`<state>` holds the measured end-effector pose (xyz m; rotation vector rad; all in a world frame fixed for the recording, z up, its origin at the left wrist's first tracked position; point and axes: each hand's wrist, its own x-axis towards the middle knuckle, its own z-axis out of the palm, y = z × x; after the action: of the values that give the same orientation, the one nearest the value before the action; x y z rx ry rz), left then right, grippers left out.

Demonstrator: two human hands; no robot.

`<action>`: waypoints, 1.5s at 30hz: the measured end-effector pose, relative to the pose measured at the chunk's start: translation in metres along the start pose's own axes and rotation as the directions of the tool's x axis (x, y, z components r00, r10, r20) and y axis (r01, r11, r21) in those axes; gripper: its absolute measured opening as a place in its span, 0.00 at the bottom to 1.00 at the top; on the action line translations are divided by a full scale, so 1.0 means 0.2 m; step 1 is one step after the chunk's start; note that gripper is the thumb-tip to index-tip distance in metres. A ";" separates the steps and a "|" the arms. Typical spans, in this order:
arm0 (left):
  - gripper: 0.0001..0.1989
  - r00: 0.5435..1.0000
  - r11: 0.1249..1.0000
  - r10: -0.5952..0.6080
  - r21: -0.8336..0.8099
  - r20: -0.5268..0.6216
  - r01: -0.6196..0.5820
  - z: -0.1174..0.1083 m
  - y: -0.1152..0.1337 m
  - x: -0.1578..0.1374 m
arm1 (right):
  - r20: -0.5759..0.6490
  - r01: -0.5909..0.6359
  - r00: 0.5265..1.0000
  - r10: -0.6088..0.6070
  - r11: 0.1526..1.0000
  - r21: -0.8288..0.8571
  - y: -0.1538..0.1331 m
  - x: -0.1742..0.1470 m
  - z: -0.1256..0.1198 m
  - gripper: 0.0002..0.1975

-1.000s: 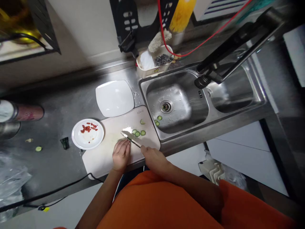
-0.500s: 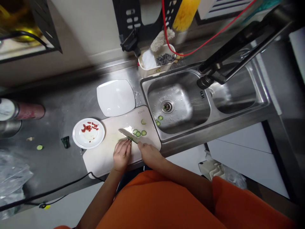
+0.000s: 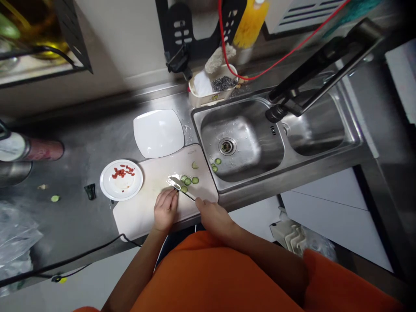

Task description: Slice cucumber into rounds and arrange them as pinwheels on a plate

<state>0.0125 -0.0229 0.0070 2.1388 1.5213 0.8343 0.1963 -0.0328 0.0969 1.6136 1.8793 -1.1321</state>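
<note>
My right hand (image 3: 214,219) grips the handle of a kitchen knife (image 3: 177,184), its blade slanting up and left over the white cutting board (image 3: 133,216). Beside the blade, my left hand (image 3: 165,210) is closed with curled fingers on a piece of cucumber, mostly hidden beneath them. Several round cucumber slices (image 3: 195,180) lie on the board just right of the blade. One slice (image 3: 184,189) rests right against the knife edge, and a thin cut piece (image 3: 194,165) lies farther up.
A white plate (image 3: 107,187) with red berries and an empty square plate (image 3: 159,134) border the board. Right of it is the sink (image 3: 253,162) with stray cucumber slices (image 3: 218,161). A dark green end piece (image 3: 90,191) and plastic bag (image 3: 16,234) lie left.
The knife has drawn back down and right from my left fingers. A cucumber slice now shows fully beside the blade. My left hand has hardly moved.
</note>
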 end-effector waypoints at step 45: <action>0.08 1.000 1.000 0.002 -0.006 -0.017 -0.002 0.01 -0.02 -0.01 | 0.014 0.006 1.000 -0.006 1.000 0.001 0.01 -0.06 0.00 0.17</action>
<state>0.0103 -0.0237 0.0024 2.1345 1.5227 0.8591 0.2006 -0.0413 0.1053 1.5976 1.8763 -1.1434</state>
